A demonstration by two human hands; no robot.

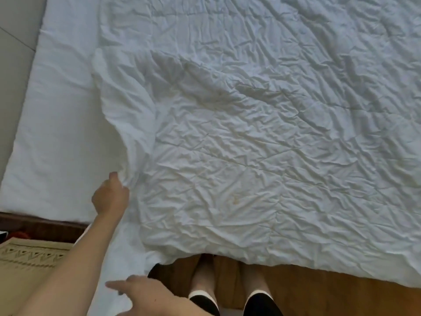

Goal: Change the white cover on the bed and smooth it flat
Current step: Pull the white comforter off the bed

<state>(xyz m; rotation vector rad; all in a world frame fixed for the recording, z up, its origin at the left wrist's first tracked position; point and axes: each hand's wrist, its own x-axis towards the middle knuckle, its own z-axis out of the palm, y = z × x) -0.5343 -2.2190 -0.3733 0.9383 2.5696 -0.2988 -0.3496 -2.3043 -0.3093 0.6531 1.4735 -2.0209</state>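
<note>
Left hand (111,194) is pinching the crumpled white cover's (262,144) left edge on the bed (57,110); right hand (145,295) is hovering below it, fingers relaxed, grasping nothing.

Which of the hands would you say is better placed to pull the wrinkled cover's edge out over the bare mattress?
Left, probably. The left hand already pinches the bunched edge of the white cover beside the bare mattress. The right hand hovers low near the bed's foot, fingers extended, gripping nothing.
</note>
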